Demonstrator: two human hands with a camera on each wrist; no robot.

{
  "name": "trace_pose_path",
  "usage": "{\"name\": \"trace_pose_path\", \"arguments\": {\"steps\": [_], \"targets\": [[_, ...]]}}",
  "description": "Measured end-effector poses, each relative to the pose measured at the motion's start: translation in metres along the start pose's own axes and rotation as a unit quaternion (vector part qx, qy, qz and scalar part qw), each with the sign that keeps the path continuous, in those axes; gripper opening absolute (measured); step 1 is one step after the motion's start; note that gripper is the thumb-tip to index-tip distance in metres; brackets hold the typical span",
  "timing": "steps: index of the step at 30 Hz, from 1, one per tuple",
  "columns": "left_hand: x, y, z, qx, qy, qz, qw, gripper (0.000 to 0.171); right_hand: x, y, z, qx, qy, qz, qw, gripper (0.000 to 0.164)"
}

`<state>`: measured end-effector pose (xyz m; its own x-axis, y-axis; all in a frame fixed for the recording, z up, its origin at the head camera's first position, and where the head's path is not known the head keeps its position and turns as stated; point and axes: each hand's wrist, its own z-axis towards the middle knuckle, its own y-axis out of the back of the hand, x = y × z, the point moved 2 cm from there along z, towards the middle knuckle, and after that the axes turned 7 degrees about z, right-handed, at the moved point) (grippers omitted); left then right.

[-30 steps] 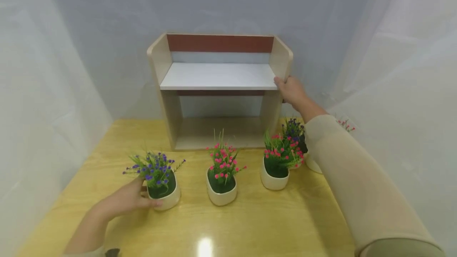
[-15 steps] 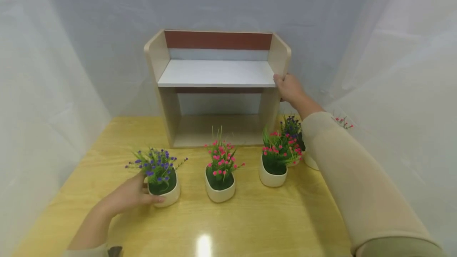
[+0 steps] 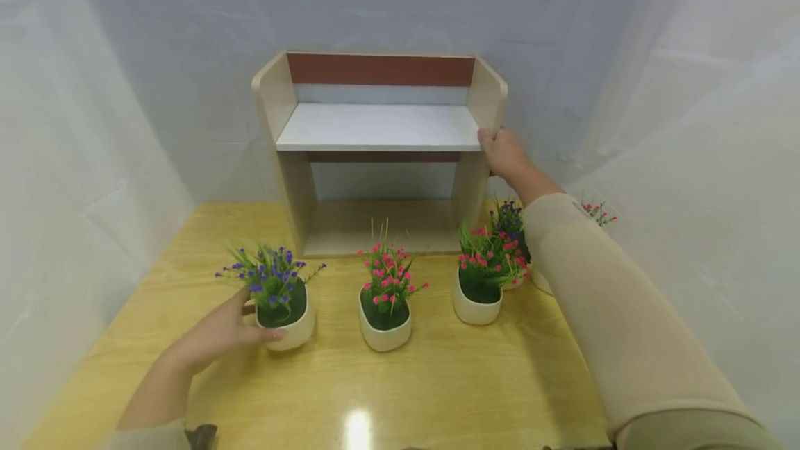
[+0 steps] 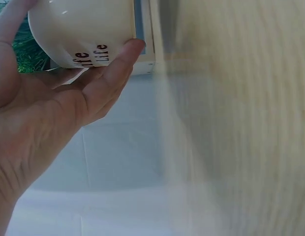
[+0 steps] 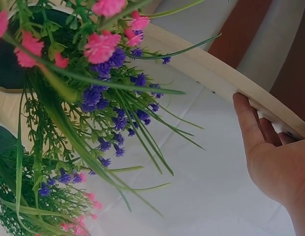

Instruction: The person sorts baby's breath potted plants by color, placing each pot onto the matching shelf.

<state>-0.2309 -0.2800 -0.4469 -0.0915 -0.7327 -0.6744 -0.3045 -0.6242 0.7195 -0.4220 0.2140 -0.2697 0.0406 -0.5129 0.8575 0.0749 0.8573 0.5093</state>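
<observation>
While the right hand (image 3: 506,155) holds the side panel of the two-tier shelf (image 3: 378,127), the left hand (image 3: 221,333) has carried its purple-flowered plant (image 3: 294,332) a little farther forward, relative to the neighbouring pots. The left thumb bears on the near side of the white pot, with the fingers wrapped round the far side. In the left wrist view, part of the shelf shows between the pot's base and the tabletop (image 3: 437,394), which suggests slight lift; full clearance cannot be confirmed. Judged from this, transfer of the plant is at its start, with the shelf apparently braced by the other hand. The plant is located in front of and to the left of the shelf, whose tiers it has not reached. Compared with the frame of one second ago, the whole scene sits slightly higher in the head view, consistent with head movement. The middle pink-flowered plant (image 3: 385,340) and the right pink-flowered plant (image 3: 476,311) keep their positions relative to the shelf. The right hand's grip is likewise unchanged, thumb at the front edge.
</observation>
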Motion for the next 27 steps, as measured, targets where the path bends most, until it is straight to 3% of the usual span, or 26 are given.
{"name": "trace_pose_path", "arguments": {"steps": [5,11,27], "targets": [[-0.007,0.006,0.0,0.003,0.011,-0.033,0.9994,0.133,-0.001,0.0,0.003,-0.002,0.002,-0.002,1.0,0.063],[-0.021,0.014,0.002,-0.004,-0.007,-0.058,0.9983,0.128,-0.003,0.0,0.005,-0.004,0.007,0.0,1.0,0.064],[-0.066,0.032,0.014,-0.014,-0.028,-0.063,0.9975,0.125,-0.002,-0.001,0.003,-0.008,0.007,0.019,1.0,0.063]]}}
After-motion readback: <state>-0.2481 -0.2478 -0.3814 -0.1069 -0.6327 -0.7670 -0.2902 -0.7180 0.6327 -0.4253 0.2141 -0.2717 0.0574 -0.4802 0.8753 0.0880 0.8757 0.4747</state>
